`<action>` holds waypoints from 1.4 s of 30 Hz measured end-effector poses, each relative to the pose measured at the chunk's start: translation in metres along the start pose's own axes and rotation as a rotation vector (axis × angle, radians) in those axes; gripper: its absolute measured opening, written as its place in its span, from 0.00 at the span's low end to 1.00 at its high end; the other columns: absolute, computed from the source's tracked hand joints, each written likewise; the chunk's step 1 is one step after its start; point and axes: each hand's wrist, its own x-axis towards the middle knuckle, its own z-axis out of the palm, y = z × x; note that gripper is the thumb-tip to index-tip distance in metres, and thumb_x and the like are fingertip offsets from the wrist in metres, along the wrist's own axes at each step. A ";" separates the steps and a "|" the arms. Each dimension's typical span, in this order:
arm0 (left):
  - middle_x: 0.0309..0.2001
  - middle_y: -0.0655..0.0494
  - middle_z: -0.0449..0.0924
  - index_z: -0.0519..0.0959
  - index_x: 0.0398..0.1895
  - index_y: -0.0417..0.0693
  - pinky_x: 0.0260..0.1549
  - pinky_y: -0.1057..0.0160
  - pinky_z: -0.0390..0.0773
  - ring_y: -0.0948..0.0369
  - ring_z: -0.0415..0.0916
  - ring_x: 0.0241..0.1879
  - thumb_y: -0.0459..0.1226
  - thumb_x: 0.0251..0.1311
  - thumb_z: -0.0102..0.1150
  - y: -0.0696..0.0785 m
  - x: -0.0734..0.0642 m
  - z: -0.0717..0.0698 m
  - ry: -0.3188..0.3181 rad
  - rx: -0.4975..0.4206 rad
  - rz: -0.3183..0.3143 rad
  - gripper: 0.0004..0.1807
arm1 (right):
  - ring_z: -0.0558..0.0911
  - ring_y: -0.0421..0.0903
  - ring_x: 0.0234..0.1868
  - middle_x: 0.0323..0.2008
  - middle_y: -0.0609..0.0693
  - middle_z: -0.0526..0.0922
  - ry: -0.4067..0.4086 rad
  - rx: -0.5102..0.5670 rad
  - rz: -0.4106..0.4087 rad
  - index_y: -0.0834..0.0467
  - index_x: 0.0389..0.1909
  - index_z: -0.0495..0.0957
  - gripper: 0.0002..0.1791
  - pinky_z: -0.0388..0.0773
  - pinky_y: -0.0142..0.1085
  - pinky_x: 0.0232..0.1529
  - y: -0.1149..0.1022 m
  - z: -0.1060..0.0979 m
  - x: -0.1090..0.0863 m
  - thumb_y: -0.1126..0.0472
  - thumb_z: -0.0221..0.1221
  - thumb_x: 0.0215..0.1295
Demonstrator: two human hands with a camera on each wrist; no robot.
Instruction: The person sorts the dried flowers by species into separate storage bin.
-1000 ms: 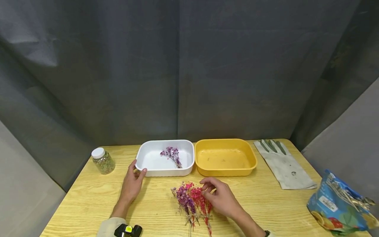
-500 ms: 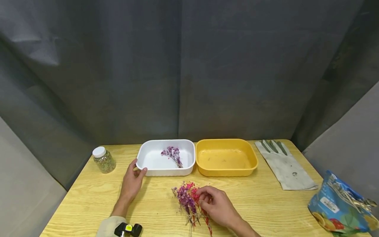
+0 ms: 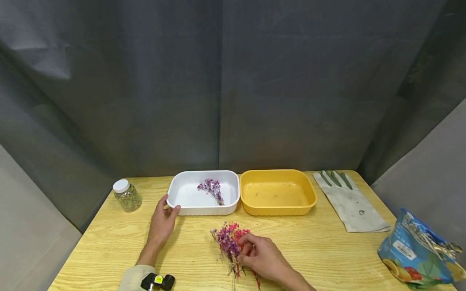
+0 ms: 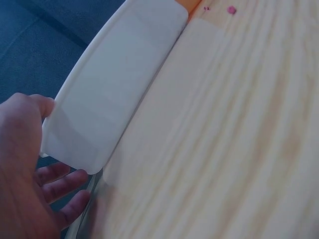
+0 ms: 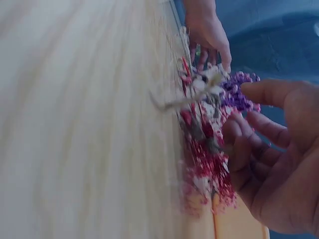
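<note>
My left hand (image 3: 161,226) holds the front left corner of the white plastic tray (image 3: 204,211), its thumb at the rim and fingers around the end wall. A small bunch of purple dried flowers (image 3: 212,189) lies inside that tray. On the table in front lie purple dried flowers (image 3: 225,241) beside red dried flowers (image 3: 242,233), stems toward me. My right hand (image 3: 263,256) is over the red ones, covering part of them. In the right wrist view its fingers (image 5: 256,149) bend against the flowers, while the thumb stands apart; no stem is pinched between them.
A yellow tray (image 3: 278,211) stands right of the white one, nearly touching it. A white-lidded jar (image 3: 127,197) stands at the left. On the right lie a grey-white glove with green finger ends (image 3: 351,206) and a blue snack bag (image 3: 415,254).
My right hand has moved left and slightly down, over the red flowers, its thumb and index coming toward the purple ones. The left hand stays on the white tray.
</note>
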 end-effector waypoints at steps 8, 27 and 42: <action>0.65 0.46 0.68 0.53 0.75 0.50 0.50 0.54 0.71 0.52 0.76 0.53 0.55 0.67 0.52 0.001 -0.001 0.000 0.009 -0.003 -0.006 0.39 | 0.75 0.26 0.24 0.24 0.31 0.80 0.022 -0.129 -0.023 0.47 0.41 0.79 0.14 0.71 0.27 0.32 0.002 0.010 0.004 0.55 0.69 0.53; 0.67 0.45 0.66 0.51 0.75 0.51 0.53 0.50 0.71 0.51 0.75 0.56 0.58 0.66 0.50 -0.002 0.000 0.000 -0.013 -0.011 -0.006 0.41 | 0.76 0.35 0.23 0.25 0.39 0.82 -0.028 0.066 0.105 0.53 0.38 0.82 0.08 0.73 0.29 0.31 0.002 0.007 0.002 0.60 0.65 0.56; 0.67 0.44 0.66 0.51 0.75 0.50 0.53 0.51 0.71 0.52 0.75 0.56 0.57 0.67 0.49 -0.001 -0.001 0.000 -0.016 -0.006 0.003 0.40 | 0.72 0.36 0.18 0.25 0.46 0.81 0.027 0.211 0.158 0.53 0.32 0.82 0.06 0.70 0.29 0.21 0.000 -0.002 0.004 0.55 0.67 0.58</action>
